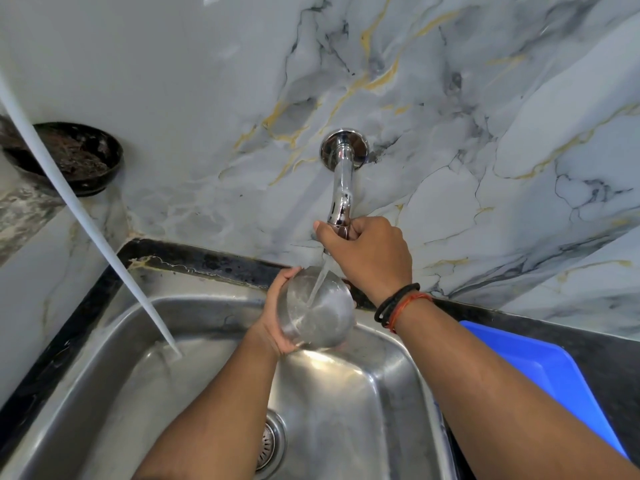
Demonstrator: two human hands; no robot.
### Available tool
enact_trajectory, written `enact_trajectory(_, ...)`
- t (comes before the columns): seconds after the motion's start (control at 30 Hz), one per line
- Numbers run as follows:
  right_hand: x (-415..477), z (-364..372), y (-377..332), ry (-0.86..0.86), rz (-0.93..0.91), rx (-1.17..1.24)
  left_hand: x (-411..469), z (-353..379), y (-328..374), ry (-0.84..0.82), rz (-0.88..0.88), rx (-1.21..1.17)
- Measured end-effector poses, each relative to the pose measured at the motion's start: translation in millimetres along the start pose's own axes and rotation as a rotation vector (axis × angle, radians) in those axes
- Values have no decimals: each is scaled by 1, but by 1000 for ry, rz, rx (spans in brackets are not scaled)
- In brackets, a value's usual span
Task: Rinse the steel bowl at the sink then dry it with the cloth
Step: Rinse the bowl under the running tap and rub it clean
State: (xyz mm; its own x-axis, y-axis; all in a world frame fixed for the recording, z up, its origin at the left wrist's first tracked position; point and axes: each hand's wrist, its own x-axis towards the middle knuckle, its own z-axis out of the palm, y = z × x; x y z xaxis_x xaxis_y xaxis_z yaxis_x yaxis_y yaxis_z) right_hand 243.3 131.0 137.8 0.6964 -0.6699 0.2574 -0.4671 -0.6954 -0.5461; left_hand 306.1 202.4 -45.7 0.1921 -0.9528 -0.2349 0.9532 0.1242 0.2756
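Note:
My left hand [277, 317] grips the small steel bowl [320, 315] by its left side and holds it tilted over the back of the steel sink [398, 382]. A stream of water [320, 282] runs from the chrome wall tap [341, 188] into the bowl. My right hand [370, 251] is closed around the tap's end, just above the bowl. No cloth shows in this view.
A white hose [86, 216] slants from the upper left down into the sink's left side. A black dish [74, 157] sits on the ledge at the left. A blue tray [540, 379] lies on the dark counter to the right. The drain [272, 441] is near the bottom.

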Motion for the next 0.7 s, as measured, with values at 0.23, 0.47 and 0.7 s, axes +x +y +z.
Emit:
enact_trajectory(0.23, -7, 5, 2, 38, -26, 45, -10, 5, -9, -266, 37, -189)
enact_trajectory(0.47, -9, 6, 0, 109, -158, 3, -4, 5, 1, 91, -19, -36)
enact_trajectory(0.7, -9, 13, 1, 90, -100, 209, -10, -12, 4, 241, 224, 5)
